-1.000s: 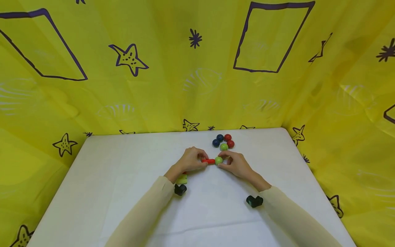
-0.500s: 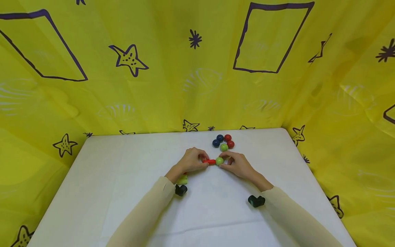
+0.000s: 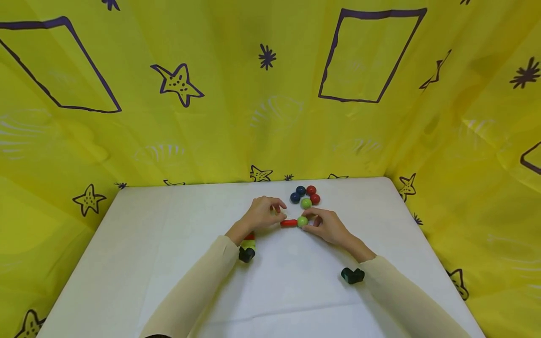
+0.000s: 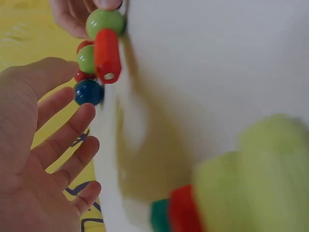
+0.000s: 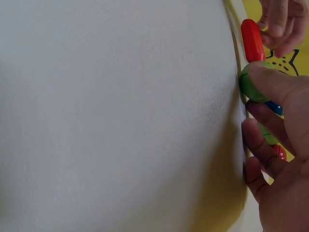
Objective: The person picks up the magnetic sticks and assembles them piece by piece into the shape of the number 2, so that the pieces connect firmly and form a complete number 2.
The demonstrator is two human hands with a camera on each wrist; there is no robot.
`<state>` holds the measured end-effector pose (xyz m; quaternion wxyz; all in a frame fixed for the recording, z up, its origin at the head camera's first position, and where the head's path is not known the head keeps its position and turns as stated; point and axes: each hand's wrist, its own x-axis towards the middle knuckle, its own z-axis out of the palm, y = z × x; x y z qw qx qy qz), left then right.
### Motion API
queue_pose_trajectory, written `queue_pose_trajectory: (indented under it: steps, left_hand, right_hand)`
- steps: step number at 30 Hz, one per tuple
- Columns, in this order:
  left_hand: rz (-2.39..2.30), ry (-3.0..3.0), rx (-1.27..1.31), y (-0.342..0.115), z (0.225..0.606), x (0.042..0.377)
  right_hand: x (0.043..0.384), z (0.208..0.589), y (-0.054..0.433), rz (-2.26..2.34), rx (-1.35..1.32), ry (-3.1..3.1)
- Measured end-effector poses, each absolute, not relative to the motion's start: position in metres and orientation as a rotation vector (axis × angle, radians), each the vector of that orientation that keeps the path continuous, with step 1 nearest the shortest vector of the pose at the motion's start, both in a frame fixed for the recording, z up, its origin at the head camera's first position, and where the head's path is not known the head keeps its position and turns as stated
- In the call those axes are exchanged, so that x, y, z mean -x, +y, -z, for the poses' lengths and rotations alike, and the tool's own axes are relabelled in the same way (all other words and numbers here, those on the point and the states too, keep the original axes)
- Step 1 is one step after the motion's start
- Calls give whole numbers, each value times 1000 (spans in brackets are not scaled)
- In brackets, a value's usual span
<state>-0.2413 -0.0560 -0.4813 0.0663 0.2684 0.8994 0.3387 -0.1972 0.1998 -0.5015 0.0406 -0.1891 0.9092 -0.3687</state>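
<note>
My right hand [image 3: 328, 226] pinches a light green ball [image 3: 302, 221] between thumb and fingertips. A faceted red stick [image 3: 289, 223] meets the ball's left side, and a small hole shows in its free end in the left wrist view. My left hand [image 3: 263, 213] is just left of the stick, its fingers apart and holding nothing. In the left wrist view, that hand [image 4: 53, 130] has its fingers spread, with a gap between them and the red stick [image 4: 106, 55].
Behind the hands lie two dark blue balls [image 3: 295, 197], two red balls [image 3: 314, 199] and another green ball [image 3: 306, 203]. Under the left wrist are light green and red pieces [image 3: 249, 237], partly hidden. A yellow patterned curtain [image 3: 228, 117] surrounds the white table [image 3: 169, 281].
My left hand has let go of the red stick and drawn slightly left and back from it. The right hand still pinches the green ball, having shifted slightly right.
</note>
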Motion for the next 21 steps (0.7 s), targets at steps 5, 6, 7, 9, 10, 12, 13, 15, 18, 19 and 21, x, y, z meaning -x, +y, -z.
queue_pose_trajectory:
  steps: [5, 6, 7, 9, 10, 12, 13, 15, 18, 19, 21]
  left_hand:
    - [-1027, 2766, -799, -47, 475, 252]
    - [-1039, 2764, -787, -45, 474, 254]
    - [-1043, 2762, -775, -43, 474, 256]
    - [-1052, 2755, -746, -39, 474, 260]
    - [-1052, 2752, -735, -37, 475, 262]
    - [-1058, 2746, -714, -33, 477, 266]
    - [-1057, 2748, -706, -31, 478, 269]
    - [-1070, 2748, -691, -28, 479, 273]
    - [-1089, 2743, -668, -24, 482, 278]
    - [-1091, 2740, -661, -24, 482, 279]
    - [-1095, 2728, -654, -23, 483, 281]
  right_hand:
    - [196, 501, 204, 1124, 579, 2779]
    - [195, 500, 205, 1127, 579, 2774]
    - [195, 500, 206, 1129, 583, 2770]
    - [195, 499, 207, 1132, 589, 2762]
    - [195, 499, 207, 1136, 592, 2759]
    - [194, 499, 208, 1142, 599, 2754]
    - [195, 499, 208, 1140, 602, 2756]
    - [194, 500, 209, 1138, 608, 2758]
    - [194, 500, 208, 1139, 610, 2761]
    - [194, 500, 208, 1137, 604, 2763]
    - [194, 500, 208, 1138, 592, 2761]
